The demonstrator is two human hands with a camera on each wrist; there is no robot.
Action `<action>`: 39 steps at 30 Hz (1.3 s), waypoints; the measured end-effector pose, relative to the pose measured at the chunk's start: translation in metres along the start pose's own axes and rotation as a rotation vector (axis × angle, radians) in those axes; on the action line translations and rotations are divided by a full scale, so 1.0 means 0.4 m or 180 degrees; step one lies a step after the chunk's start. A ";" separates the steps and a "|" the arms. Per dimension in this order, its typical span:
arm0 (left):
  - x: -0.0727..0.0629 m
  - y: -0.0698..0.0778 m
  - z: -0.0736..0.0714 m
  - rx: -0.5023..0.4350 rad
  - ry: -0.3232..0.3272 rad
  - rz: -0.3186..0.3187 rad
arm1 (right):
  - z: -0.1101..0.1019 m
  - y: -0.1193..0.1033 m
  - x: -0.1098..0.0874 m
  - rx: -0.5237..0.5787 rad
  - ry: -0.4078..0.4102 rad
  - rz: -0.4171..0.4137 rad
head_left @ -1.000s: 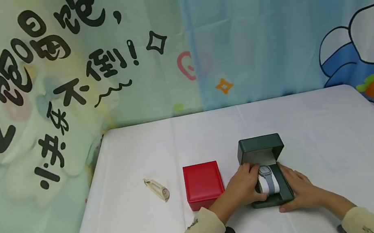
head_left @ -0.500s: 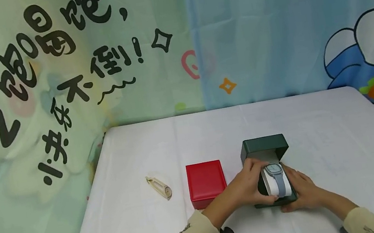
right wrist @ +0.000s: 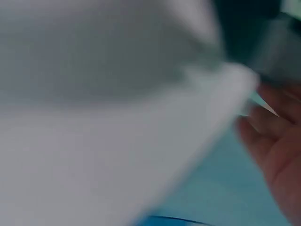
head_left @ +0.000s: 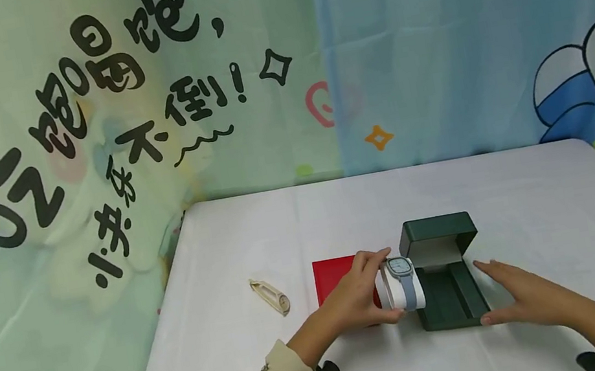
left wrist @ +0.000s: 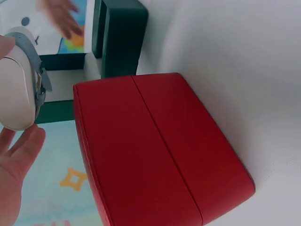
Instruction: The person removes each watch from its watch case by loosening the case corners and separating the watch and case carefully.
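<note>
My left hand (head_left: 355,297) grips a white watch cushion (head_left: 391,294) between thumb and fingers, with a blue-strapped wristwatch (head_left: 400,268) wrapped round it. In the left wrist view the cushion (left wrist: 15,92) shows from its end, the strap (left wrist: 33,56) along its side. The green watch box (head_left: 450,301) stands with its lid up on the table, its inside bare with a divider at the right. Just right of the box, my right hand (head_left: 528,291) has its fingers extended and holds nothing; the right wrist view is blurred.
A closed red box (head_left: 332,278) sits behind and under my left hand, partly hidden by it. Farther left lies a gold hair clip (head_left: 271,296). The white-covered table (head_left: 256,363) ends at a printed curtain (head_left: 430,58) at the back.
My left hand has lifted the cushion with the wristwatch out of the green box and moved left. My right hand has come away from the box's right side.
</note>
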State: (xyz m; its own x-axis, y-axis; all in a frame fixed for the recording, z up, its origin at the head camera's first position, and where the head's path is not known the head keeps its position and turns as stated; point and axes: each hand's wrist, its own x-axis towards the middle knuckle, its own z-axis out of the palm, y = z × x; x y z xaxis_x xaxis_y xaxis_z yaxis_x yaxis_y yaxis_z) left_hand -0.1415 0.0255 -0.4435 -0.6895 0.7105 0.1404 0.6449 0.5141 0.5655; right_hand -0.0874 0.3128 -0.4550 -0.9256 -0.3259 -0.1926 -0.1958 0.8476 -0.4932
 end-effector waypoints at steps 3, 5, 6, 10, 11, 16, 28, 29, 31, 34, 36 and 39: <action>-0.006 -0.005 -0.011 -0.0056 0.0079 0.0097 | -0.038 -0.117 0.020 0.0134 0.0019 -0.0276; -0.006 -0.004 -0.018 -0.0050 0.0152 0.0243 | -0.044 -0.183 0.041 0.0313 0.0144 -0.0611; -0.005 -0.002 -0.021 -0.0028 0.0182 0.0323 | -0.043 -0.207 0.053 0.0359 0.0218 -0.0794; -0.005 0.003 -0.025 0.0060 0.0230 0.0554 | -0.031 -0.251 0.093 0.0259 0.0404 -0.1160; -0.005 0.003 -0.024 0.0065 0.0224 0.0575 | -0.028 -0.252 0.099 0.0230 0.0425 -0.1204; -0.011 0.000 -0.027 0.0036 0.0264 0.0597 | -0.020 -0.247 0.116 0.0219 0.0510 -0.1348; -0.018 -0.004 -0.058 -0.0359 0.0268 0.0738 | -0.023 -0.256 0.115 0.0295 0.0542 -0.1449; -0.018 -0.006 -0.061 -0.0383 0.0262 0.0750 | -0.023 -0.257 0.113 0.0297 0.0518 -0.1447; -0.019 -0.008 -0.065 -0.0438 0.0254 0.0782 | -0.024 -0.260 0.108 0.0325 0.0462 -0.1403; -0.023 -0.011 -0.069 -0.0466 0.0260 0.0825 | -0.026 -0.262 0.103 0.0460 0.0373 -0.1287; -0.025 -0.011 -0.071 -0.0532 0.0267 0.0868 | -0.026 -0.262 0.105 0.0528 0.0363 -0.1273; -0.030 -0.009 -0.072 -0.0536 0.0323 0.0876 | -0.021 -0.263 0.114 0.0621 0.0387 -0.1273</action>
State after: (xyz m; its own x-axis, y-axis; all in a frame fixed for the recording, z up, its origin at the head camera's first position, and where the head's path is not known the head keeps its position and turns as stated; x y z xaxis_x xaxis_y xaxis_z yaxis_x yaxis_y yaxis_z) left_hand -0.1451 0.0012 -0.4238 -0.5318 0.7558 0.3819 0.7538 0.2169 0.6203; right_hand -0.1115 0.2122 -0.4048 -0.8233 -0.5500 0.1406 -0.4916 0.5668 -0.6612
